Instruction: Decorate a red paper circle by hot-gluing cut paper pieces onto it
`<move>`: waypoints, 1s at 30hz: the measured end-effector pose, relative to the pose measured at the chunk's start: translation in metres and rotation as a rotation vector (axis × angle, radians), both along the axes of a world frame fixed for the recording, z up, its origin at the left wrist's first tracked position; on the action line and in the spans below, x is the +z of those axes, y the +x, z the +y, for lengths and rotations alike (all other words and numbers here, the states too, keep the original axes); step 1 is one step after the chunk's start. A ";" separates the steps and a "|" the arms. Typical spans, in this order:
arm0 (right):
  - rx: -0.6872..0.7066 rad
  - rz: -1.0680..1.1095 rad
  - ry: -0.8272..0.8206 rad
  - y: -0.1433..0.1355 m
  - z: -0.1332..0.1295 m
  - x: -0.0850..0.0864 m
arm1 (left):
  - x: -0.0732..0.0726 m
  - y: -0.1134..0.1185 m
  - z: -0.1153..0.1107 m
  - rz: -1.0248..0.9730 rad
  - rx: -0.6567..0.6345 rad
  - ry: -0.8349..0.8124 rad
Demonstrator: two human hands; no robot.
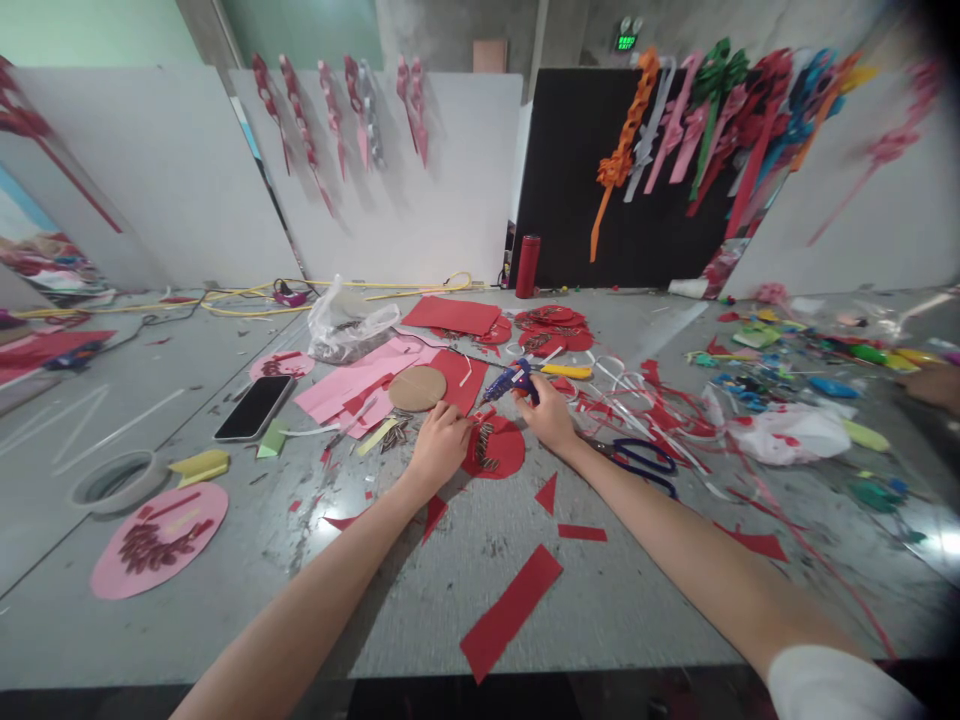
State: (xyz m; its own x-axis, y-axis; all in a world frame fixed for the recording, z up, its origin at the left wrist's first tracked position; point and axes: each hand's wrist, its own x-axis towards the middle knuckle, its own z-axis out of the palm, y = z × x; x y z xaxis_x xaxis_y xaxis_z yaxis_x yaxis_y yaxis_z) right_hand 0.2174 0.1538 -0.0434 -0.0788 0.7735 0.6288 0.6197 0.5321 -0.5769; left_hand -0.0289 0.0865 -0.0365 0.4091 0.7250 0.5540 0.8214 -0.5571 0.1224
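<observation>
Near the middle of the table lies a red felt circle with a curved row of small brown pieces on it. My left hand is at its left edge, fingers pressed together on a small red piece. My right hand is wrapped round a blue glue gun, its nozzle pointing down and left above the circle. Behind my left hand is a round cardboard disc, with a small pile of brown pieces to its left.
Blue-handled scissors and tangled ribbons lie right of my right hand. A phone, a tape roll and a pink circle are at left. A red bottle stands at the back. Red scraps lie in front.
</observation>
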 end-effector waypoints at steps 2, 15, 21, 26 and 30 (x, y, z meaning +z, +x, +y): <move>0.001 -0.002 0.005 0.000 0.000 0.000 | 0.000 0.000 0.000 0.001 0.001 -0.004; -0.001 -0.001 0.006 0.000 -0.001 0.001 | 0.002 -0.001 -0.002 0.048 -0.006 -0.067; 0.019 0.023 0.002 -0.001 -0.003 0.004 | 0.009 -0.004 -0.008 0.062 -0.057 -0.077; 0.025 0.027 -0.005 -0.002 -0.004 0.006 | 0.014 -0.007 -0.011 0.104 -0.074 -0.075; 0.019 0.018 -0.013 -0.001 -0.003 0.004 | 0.011 -0.009 -0.009 0.081 -0.077 -0.078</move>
State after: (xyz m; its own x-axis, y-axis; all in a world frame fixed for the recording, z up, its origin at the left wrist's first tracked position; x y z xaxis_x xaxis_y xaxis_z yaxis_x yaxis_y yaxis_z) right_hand 0.2160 0.1512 -0.0394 -0.0824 0.7800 0.6204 0.5990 0.5363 -0.5946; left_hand -0.0380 0.0773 -0.0252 0.5068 0.7290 0.4602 0.7854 -0.6105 0.1023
